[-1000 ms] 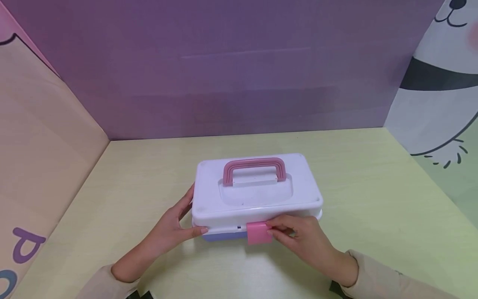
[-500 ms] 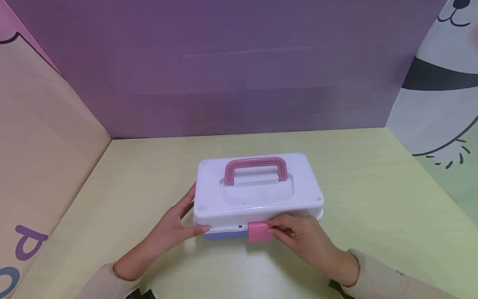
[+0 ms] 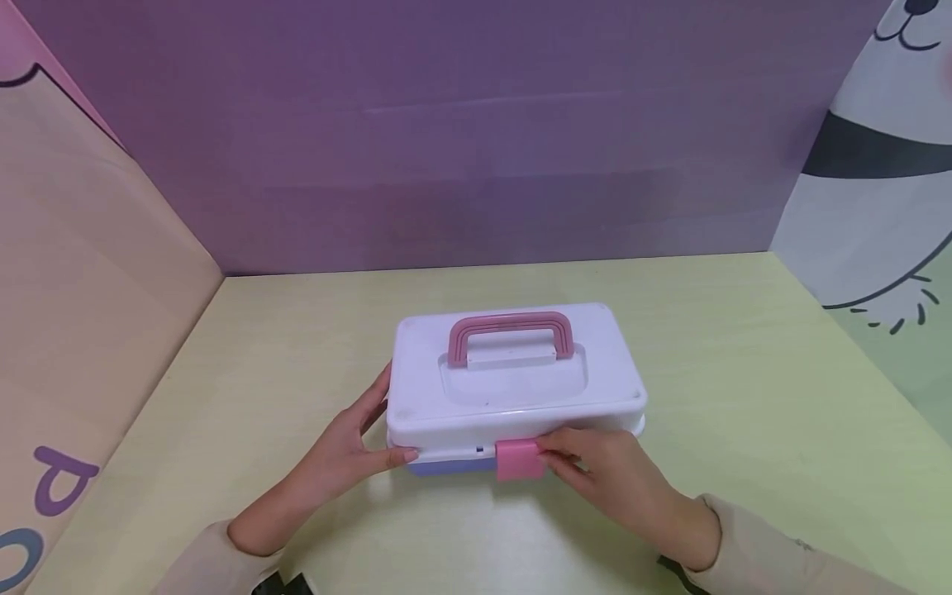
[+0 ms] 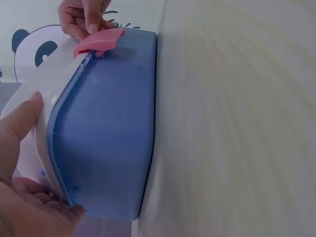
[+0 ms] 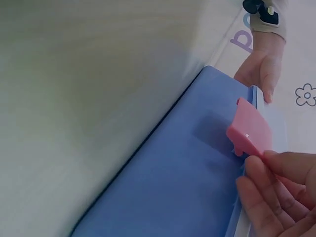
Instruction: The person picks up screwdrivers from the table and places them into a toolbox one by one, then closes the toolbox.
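A plastic carrying box with a white lid, blue base and pink handle stands on the table, its lid down. At its front, the pink latch tilts outward from the blue wall, as both wrist views show. My right hand pinches the latch's right edge between thumb and fingers. At the box's left end my left hand grips the rim, thumb on the white lid and fingers round the side edge. The inside of the box is hidden.
The pale wooden table extends around the box. A purple panel rises along its back edge. Printed panels stand at both sides, the left panel beige, the right panel with an animal drawing.
The head view has shifted very slightly, moving everything a little right and up in it. Both hands keep their holds on the box and latch, and the lid stays down.
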`<state>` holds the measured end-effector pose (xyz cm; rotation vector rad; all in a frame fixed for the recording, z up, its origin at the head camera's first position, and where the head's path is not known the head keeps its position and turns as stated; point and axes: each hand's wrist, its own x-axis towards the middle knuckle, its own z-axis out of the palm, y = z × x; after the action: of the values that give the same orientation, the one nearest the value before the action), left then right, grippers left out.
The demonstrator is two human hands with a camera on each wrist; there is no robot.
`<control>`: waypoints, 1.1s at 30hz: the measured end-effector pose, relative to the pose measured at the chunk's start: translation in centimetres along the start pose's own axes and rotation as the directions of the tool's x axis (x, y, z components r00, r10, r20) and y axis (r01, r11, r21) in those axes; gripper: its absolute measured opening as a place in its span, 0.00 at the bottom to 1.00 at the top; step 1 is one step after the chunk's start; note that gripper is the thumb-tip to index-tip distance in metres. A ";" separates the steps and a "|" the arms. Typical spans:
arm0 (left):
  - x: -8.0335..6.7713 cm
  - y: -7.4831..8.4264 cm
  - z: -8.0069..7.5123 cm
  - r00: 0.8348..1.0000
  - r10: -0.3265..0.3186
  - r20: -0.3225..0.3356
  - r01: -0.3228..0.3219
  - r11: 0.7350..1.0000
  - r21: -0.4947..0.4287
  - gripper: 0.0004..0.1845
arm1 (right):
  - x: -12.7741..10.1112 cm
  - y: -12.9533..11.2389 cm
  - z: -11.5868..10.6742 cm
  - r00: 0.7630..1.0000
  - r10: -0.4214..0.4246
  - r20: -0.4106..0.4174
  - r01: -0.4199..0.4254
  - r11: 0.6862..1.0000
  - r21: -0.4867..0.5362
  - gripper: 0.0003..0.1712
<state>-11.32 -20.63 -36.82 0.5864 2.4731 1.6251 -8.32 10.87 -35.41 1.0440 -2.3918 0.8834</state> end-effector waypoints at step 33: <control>0.0 -0.4 -0.1 1.000 0.003 0.000 -0.003 1.000 -0.016 0.55 | 0.3 -0.9 2.2 0.934 -0.339 -0.109 0.196 0.746 -0.636 0.36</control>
<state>-11.49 -20.85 -37.16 0.5880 2.4575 1.6444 -8.07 8.71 -36.52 0.9224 -2.0345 0.0686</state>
